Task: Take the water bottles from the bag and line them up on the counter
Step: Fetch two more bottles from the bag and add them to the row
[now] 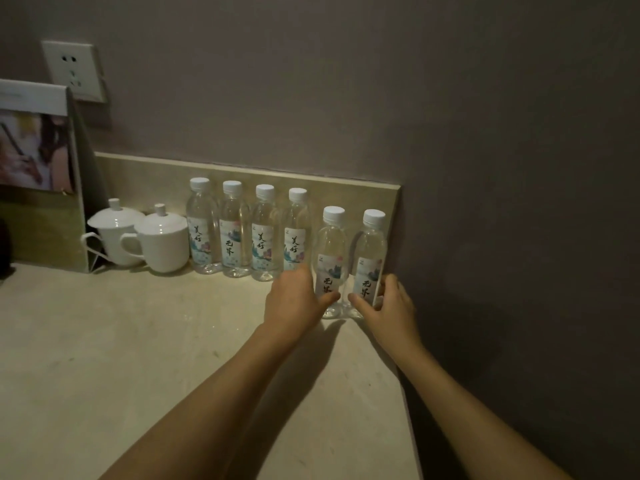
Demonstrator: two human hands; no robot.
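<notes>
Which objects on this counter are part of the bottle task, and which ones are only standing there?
Part of the task:
- four clear plastic water bottles with white caps in a row at the backsplash
- two more such bottles, one held by the left hand, one by the right hand
- beige stone counter

Only standing there:
- two white lidded ceramic cups
- white wall socket
- standing picture card

One view only, from the person's head, looking forward and down across the counter [138, 358] toward the wall [311, 81] and its right corner. It sits close: both forearms reach in from the bottom edge, and the wide lens bends the socket [73, 71] at upper left.
</notes>
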